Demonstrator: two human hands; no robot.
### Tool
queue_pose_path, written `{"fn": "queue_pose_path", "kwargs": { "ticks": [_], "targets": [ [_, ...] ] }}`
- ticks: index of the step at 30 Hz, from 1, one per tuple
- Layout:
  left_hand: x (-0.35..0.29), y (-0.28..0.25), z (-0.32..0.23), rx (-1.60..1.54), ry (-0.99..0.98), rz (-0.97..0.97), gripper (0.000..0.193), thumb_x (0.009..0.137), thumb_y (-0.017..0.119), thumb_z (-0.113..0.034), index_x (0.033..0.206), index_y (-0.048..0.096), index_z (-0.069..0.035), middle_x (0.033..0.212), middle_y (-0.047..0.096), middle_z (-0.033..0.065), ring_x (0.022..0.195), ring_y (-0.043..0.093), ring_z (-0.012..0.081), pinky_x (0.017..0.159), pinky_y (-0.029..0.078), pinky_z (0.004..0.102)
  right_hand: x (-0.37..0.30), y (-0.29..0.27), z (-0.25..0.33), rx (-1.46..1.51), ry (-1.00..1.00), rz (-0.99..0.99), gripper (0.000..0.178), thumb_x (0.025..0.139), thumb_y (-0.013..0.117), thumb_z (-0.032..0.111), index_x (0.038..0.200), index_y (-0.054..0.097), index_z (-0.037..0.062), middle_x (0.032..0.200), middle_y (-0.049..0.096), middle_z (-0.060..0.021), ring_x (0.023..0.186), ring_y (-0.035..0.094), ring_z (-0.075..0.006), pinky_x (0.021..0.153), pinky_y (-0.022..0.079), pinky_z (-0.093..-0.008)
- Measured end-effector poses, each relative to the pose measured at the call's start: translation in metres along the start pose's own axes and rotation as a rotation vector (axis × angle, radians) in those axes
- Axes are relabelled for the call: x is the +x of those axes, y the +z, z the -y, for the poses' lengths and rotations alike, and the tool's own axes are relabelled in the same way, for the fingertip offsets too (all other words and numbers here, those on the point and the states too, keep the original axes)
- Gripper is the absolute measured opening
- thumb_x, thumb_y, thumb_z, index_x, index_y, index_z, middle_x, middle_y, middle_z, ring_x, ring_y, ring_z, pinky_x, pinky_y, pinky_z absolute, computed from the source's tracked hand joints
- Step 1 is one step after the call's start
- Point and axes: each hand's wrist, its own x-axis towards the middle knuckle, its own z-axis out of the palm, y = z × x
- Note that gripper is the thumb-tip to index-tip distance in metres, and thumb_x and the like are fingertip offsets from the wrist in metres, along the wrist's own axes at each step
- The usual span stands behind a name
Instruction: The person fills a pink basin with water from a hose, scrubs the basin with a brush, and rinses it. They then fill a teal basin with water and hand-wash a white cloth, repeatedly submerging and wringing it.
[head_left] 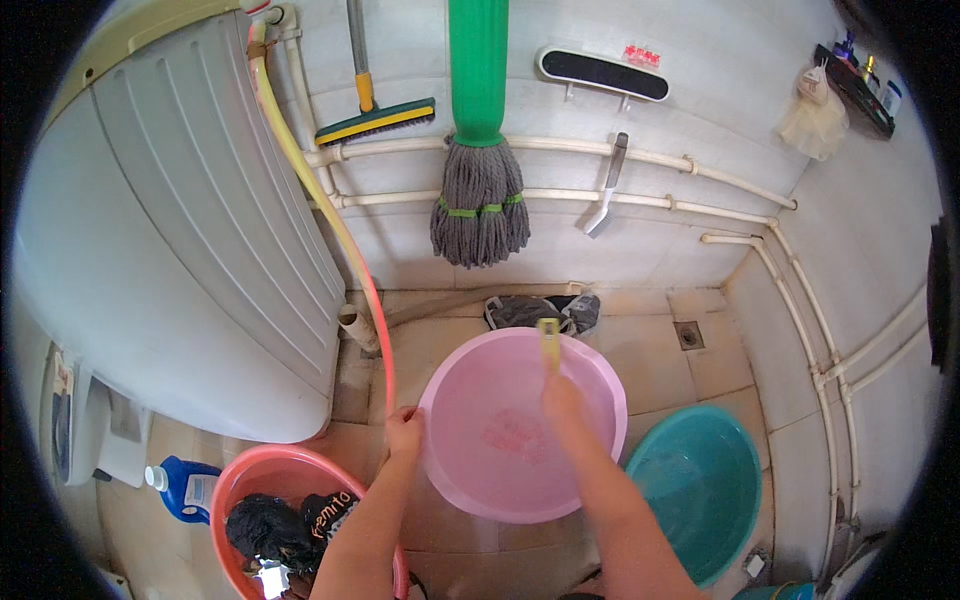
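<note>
Right hand [564, 398] closed round blurred yellow tool [549, 345], up over far half of pink basin [510, 514] on tiled floor [660, 375]. Left hand [405, 432] curled between hose [372, 300] and basin's left rim; which it grips, can't tell from here.

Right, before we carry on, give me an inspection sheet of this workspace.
Surface: beige tiled floor with a drain.
Things in use: pink basin; yellowish item, too blurred to identify.
Clutter: red tub of dark clothes; teal basin; blue bottle; dark grey bundle behind the pink basin.
Hands: right hand grips the yellowish item over the pink basin; left hand at that basin's left rim, grip unclear.
Cables: nothing seen; a hose runs past the washing machine.
Surroundings: hanging grey mop, wall pipes.
</note>
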Motion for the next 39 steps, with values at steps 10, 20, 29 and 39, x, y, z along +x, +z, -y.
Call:
{"fn": "queue_pose_path", "kwargs": {
  "ticks": [10, 20, 29, 39],
  "targets": [
    [0.002, 0.0, 0.0, 0.008, -0.002, -0.017, 0.021, 0.077, 0.06, -0.014, 0.087, 0.063, 0.004, 0.075, 0.064, 0.0119, 0.069, 0.059, 0.0178, 0.066, 0.046, 0.0297, -0.049, 0.118, -0.009, 0.736, -0.027, 0.3, 0.029, 0.093, 0.034, 0.024, 0.111, 0.049, 0.0061, 0.077, 0.061, -0.0161, 0.067, 0.061, -0.0286, 0.057, 0.048, -0.0399],
    [0.012, -0.002, 0.006, 0.082, 0.138, -0.004, 0.015, 0.078, 0.06, -0.012, 0.08, 0.062, 0.003, 0.068, 0.061, 0.0082, 0.061, 0.055, 0.0146, 0.06, 0.045, 0.0291, 0.004, 0.149, 0.031, 1.481, 0.609, 0.491, 0.019, 0.092, 0.041, 0.029, 0.09, 0.052, 0.0136, 0.064, 0.052, -0.0058, 0.043, 0.044, -0.0155, 0.038, 0.038, -0.0287],
    [0.017, -0.008, 0.011, 0.122, 0.125, 0.068, 0.014, 0.078, 0.062, -0.011, 0.079, 0.062, 0.003, 0.067, 0.06, 0.0072, 0.06, 0.054, 0.0124, 0.056, 0.044, 0.0278, -0.079, 0.103, 0.055, 0.915, 0.184, 1.112, 0.037, 0.09, 0.043, 0.041, 0.068, 0.044, 0.0118, 0.048, 0.038, -0.0019, 0.037, 0.037, -0.0133, 0.03, 0.027, -0.0293],
    [0.019, -0.014, 0.001, 0.098, 0.141, 0.147, 0.014, 0.077, 0.063, -0.012, 0.077, 0.061, 0.002, 0.065, 0.059, 0.005, 0.058, 0.053, 0.0106, 0.055, 0.044, 0.0264, 0.041, 0.068, 0.052, 1.995, 0.777, 0.907, 0.027, 0.086, 0.049, 0.025, 0.064, 0.04, 0.0121, 0.053, 0.038, 0.0029, 0.037, 0.038, -0.0059, 0.032, 0.032, -0.0189]
  ]
}}
